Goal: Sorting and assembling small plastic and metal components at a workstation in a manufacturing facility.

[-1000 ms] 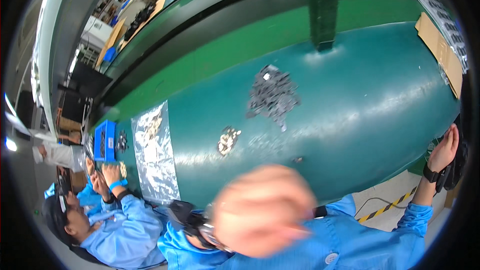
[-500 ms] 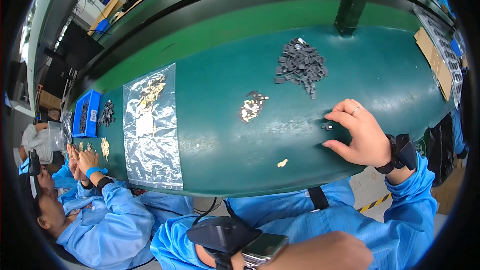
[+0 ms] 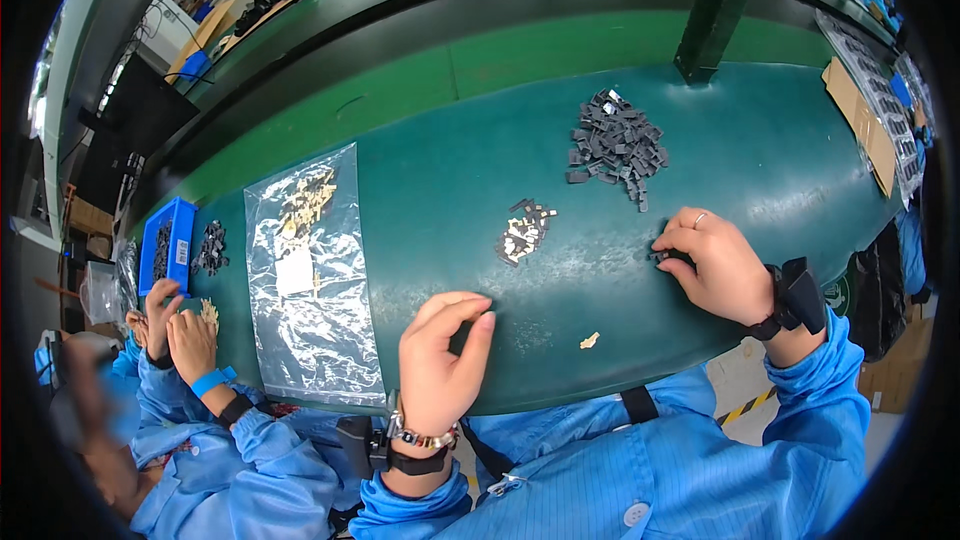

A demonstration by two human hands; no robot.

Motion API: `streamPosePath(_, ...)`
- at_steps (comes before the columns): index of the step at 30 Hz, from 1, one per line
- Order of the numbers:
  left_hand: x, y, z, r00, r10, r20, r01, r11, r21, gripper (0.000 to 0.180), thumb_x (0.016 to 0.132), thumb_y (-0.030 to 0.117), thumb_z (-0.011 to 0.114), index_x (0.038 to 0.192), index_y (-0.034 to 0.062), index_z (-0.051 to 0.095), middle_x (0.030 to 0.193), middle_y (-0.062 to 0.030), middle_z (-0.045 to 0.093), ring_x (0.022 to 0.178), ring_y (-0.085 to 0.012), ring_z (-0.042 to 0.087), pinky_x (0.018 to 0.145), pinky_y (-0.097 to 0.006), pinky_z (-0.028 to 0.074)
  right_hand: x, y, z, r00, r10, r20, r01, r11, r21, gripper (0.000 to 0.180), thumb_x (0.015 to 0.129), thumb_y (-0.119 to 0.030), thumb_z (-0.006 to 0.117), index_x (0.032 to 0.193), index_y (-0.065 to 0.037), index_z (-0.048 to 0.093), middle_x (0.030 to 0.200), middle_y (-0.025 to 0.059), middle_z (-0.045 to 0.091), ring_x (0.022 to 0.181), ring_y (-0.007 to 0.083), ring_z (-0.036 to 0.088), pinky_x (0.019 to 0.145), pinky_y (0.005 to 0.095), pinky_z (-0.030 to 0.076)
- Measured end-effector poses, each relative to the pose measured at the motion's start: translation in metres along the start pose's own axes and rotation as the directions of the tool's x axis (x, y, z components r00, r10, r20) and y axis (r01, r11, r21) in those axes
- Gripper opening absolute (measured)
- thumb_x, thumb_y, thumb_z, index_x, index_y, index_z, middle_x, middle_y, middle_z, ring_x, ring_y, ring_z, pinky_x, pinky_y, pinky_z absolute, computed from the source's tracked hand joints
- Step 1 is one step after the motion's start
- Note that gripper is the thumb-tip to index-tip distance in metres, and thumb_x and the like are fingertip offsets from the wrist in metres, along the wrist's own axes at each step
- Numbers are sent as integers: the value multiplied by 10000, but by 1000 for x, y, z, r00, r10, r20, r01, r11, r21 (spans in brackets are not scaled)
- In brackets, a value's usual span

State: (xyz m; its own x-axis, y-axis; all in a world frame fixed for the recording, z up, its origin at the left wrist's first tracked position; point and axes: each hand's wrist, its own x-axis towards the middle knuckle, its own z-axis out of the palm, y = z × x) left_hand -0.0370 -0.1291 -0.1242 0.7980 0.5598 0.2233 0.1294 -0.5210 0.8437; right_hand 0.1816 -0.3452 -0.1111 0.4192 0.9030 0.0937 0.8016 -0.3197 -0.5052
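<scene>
Note right hand (image 3: 728,278) with bent fingers touching small black piece (image 3: 657,256) on green smooth bench (image 3: 430,210); cannot tell whether gripped. Note left hand (image 3: 438,358) released, thumb and index tips slightly apart. Find heap of dark-grey rectangular chips (image 3: 617,147) beyond right hand.

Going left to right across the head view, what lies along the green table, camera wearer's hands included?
Blue bin, small dark pile, clear plastic bag, left hand, pale-and-dark pile, large dark grey heap, right hand, brown cardboard.
</scene>
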Motion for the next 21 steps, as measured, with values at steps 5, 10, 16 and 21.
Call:
streamPosePath(5, 19, -1, 20, 998, 50, -25, -38, 941, 337, 254, 758, 6, 692, 1008, -23, 654, 995, -140, 635, 815, -236, 633, 701, -310, 509, 15, -19, -14, 1000, 7, -6, -8, 997, -80, 285, 713, -33, 703, 987, -17, 627, 921, 145, 589, 894, 346, 570, 775, 412, 468)
streamPosePath(10, 37, -3, 35, 989, 143, -30, -118, 903, 413, 271, 747, 19, 705, 1010, -16, 654, 1025, -136, 616, 831, -264, 633, 695, -339, 515, 42, -46, -5, 979, -159, -130, 167, 984, 60, 281, 714, -24, 687, 985, -12, 617, 902, 138, 577, 888, 334, 565, 776, 401, 468)
streamPosePath(16, 32, -13, 39, 979, 170, -108, -124, 932, 339, 245, 748, -3, 693, 988, -25, 651, 1017, -142, 611, 879, -271, 627, 743, -331, 509, 43, -52, 18, 978, -202, -55, 207, 972, 116, 236, 736, -14, 668, 968, -13, 622, 898, 127, 572, 891, 314, 562, 777, 385, 470)
streamPosePath(21, 35, -18, 42, 979, 163, -127, -114, 940, 322, 248, 764, -4, 680, 1009, -26, 649, 1027, -144, 603, 890, -253, 620, 761, -316, 504, 52, -52, 24, 973, -221, -73, 229, 963, 144, 233, 740, -20, 669, 969, -17, 624, 910, 118, 572, 888, 307, 558, 777, 384, 470)
